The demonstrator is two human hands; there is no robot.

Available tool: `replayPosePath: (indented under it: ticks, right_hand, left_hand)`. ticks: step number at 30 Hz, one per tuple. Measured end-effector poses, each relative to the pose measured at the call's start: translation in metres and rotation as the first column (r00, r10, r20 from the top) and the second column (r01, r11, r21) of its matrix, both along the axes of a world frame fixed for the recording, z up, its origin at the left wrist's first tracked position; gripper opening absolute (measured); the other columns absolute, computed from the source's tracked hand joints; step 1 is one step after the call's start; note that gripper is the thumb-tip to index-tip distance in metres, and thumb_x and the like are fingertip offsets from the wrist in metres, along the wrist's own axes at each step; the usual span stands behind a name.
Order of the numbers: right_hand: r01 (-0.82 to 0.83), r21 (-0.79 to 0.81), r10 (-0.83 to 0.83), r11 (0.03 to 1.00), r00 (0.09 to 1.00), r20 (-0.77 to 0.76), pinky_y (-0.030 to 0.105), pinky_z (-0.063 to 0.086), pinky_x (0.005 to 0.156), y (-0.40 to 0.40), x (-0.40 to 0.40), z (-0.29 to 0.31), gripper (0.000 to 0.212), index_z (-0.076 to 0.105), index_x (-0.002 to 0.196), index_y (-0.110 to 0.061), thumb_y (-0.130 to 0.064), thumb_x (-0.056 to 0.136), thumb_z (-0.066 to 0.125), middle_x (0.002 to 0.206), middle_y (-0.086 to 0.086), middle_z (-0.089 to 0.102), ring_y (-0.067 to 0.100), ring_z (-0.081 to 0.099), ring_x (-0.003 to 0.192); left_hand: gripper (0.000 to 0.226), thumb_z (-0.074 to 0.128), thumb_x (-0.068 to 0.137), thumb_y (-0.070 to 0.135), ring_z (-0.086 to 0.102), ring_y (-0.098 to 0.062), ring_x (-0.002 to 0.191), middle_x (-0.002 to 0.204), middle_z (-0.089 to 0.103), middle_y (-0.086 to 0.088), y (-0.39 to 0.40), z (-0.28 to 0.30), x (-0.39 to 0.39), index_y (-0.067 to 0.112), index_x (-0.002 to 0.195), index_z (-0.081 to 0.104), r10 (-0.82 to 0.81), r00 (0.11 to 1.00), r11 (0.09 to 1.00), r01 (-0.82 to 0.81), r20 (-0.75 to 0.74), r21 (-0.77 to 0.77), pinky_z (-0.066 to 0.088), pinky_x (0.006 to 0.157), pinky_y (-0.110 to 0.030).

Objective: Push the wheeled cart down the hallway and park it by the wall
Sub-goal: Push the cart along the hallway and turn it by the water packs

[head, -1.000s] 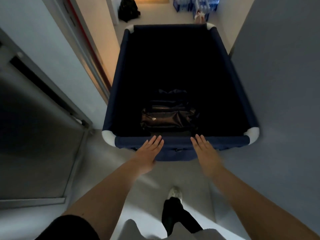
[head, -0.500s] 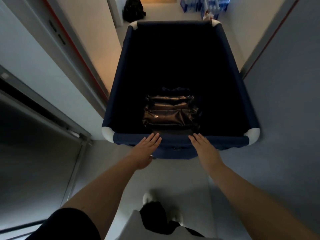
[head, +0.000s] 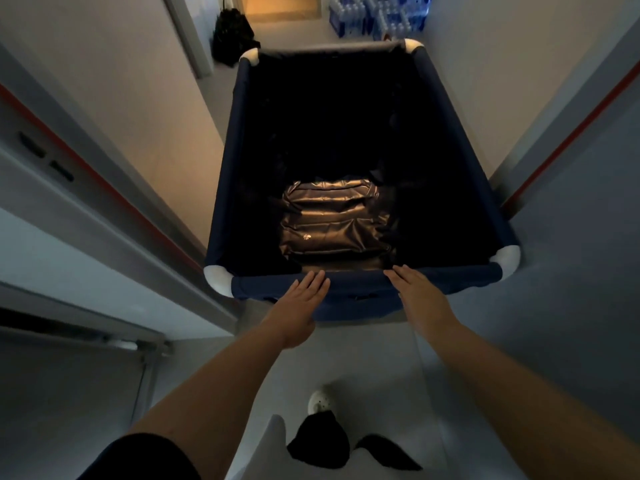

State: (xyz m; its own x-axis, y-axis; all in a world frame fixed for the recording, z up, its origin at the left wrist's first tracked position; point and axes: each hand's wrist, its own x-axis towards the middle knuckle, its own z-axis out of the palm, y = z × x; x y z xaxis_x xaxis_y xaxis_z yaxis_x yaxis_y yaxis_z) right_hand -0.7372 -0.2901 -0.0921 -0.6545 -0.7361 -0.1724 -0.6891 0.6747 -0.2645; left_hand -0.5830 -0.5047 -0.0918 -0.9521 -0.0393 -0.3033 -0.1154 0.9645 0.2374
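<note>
- I was in the middle of the push: the cart [head: 360,157] stood mid-hallway, square ahead of me, near the left wall [head: 114,109] at its near corner and just as near the right wall [head: 561,271]. Parking, I judged, was yet to come.
- My left hand [head: 298,301] lay flat and open, fingers together, palm pressed on the cart's near rail left of centre; it gripped nothing.
- A shiny dark bag [head: 332,223] sat on the cart's floor at the near end, between my hands in view.
- My right hand [head: 417,294] was likewise spread flat on the rail right of centre, holding nothing, arm nearly straight.
- Next, I judged, I needed an even shove from both palms to keep it straight, clear of the water packs [head: 377,12] ahead, then a turn toward one wall.
</note>
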Motion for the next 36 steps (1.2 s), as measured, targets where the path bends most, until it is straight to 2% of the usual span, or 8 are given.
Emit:
replayPosePath:
  ticks: [6, 13, 17, 23, 25, 28, 31, 36]
  right_hand:
    - [0.037, -0.022, -0.038, 0.999, 0.999, -0.006, 0.029, 0.030, 0.110, -0.050, -0.058, 0.001, 0.062, 0.021, 0.143, -0.019, 0.002, 0.091, 0.047, 0.153, 0.002, 0.026, 0.020, 0.018, 0.142]
    - [-0.012, -0.042, 0.013, 0.999, 1.000, 0.018, 0.030, 0.031, 0.108, -0.093, -0.133, -0.004, 0.081, 0.013, 0.145, -0.022, 0.012, 0.082, 0.050, 0.157, 0.001, 0.016, 0.019, 0.011, 0.144]
    - [-0.024, -0.080, 0.021, 0.996, 0.999, -0.040, 0.031, 0.033, 0.108, -0.121, -0.180, -0.004, 0.083, 0.022, 0.143, -0.021, 0.016, 0.076, 0.053, 0.153, 0.003, 0.029, 0.021, 0.024, 0.141]
    - [-0.099, -0.127, 0.096, 0.987, 0.995, -0.031, 0.039, 0.039, 0.106, -0.165, -0.253, 0.002, 0.077, 0.033, 0.140, -0.018, 0.019, 0.076, 0.050, 0.149, 0.008, 0.036, 0.028, 0.033, 0.137]
    - [-0.117, -0.123, 0.113, 0.985, 0.993, -0.035, 0.038, 0.036, 0.108, -0.179, -0.277, 0.002, 0.076, 0.030, 0.141, -0.019, 0.019, 0.078, 0.048, 0.150, 0.006, 0.033, 0.026, 0.030, 0.139]
    - [-0.128, -0.126, 0.125, 0.984, 0.992, -0.030, 0.033, 0.032, 0.110, -0.200, -0.311, 0.004, 0.076, 0.025, 0.143, -0.022, 0.017, 0.080, 0.045, 0.153, 0.004, 0.027, 0.023, 0.025, 0.141]
    - [-0.130, -0.129, 0.128, 0.983, 0.992, -0.022, 0.032, 0.031, 0.110, -0.223, -0.346, 0.006, 0.076, 0.027, 0.142, -0.020, 0.018, 0.079, 0.046, 0.152, 0.005, 0.028, 0.023, 0.027, 0.140]
    - [-0.110, -0.125, 0.110, 0.986, 0.994, -0.008, 0.032, 0.035, 0.107, -0.262, -0.405, 0.007, 0.076, 0.029, 0.141, -0.021, 0.018, 0.079, 0.047, 0.152, 0.005, 0.030, 0.023, 0.028, 0.140]
  left_hand:
    - [0.074, 0.044, 0.092, 0.010, -0.013, -0.020, 0.143, 0.158, -0.011, -0.005, -0.053, 0.005, -0.067, 0.015, 0.147, -0.006, -0.024, 0.999, 1.000, 0.024, 0.023, 0.014, -0.005, 0.115, -0.035]
    - [0.070, 0.041, 0.095, 0.016, -0.014, -0.019, 0.143, 0.158, -0.011, -0.004, -0.107, 0.001, -0.143, 0.016, 0.147, -0.006, -0.029, 0.999, 0.999, 0.029, -0.017, -0.013, -0.005, 0.116, -0.034]
    - [0.070, 0.041, 0.096, 0.020, -0.011, -0.019, 0.143, 0.158, -0.010, -0.004, -0.139, -0.002, -0.186, 0.016, 0.147, -0.006, -0.058, 0.997, 0.995, 0.053, -0.050, -0.081, -0.004, 0.116, -0.034]
    - [0.071, 0.037, 0.092, 0.003, -0.008, -0.021, 0.144, 0.158, -0.005, -0.005, -0.189, -0.008, -0.262, 0.017, 0.147, -0.006, -0.044, 0.993, 0.991, 0.030, -0.108, -0.134, -0.004, 0.116, -0.034]
    - [0.073, 0.038, 0.090, 0.000, -0.006, -0.021, 0.144, 0.158, -0.003, -0.006, -0.203, -0.010, -0.286, 0.016, 0.147, -0.005, -0.037, 0.991, 0.989, 0.019, -0.128, -0.143, -0.003, 0.116, -0.034]
    - [0.067, 0.038, 0.095, 0.008, -0.004, -0.022, 0.145, 0.159, -0.001, -0.007, -0.221, -0.009, -0.319, 0.015, 0.147, -0.003, -0.023, 0.992, 0.989, 0.005, -0.122, -0.149, 0.000, 0.117, -0.036]
    - [0.062, 0.037, 0.098, 0.015, 0.000, -0.023, 0.145, 0.158, 0.003, -0.007, -0.243, -0.005, -0.356, 0.015, 0.147, 0.000, -0.018, 0.993, 0.989, 0.001, -0.116, -0.150, 0.003, 0.117, -0.037]
    - [0.067, 0.039, 0.089, -0.005, 0.008, -0.026, 0.144, 0.157, 0.010, -0.011, -0.286, -0.002, -0.420, 0.011, 0.147, 0.008, -0.072, 0.987, 0.992, 0.056, -0.146, -0.113, 0.007, 0.117, -0.036]
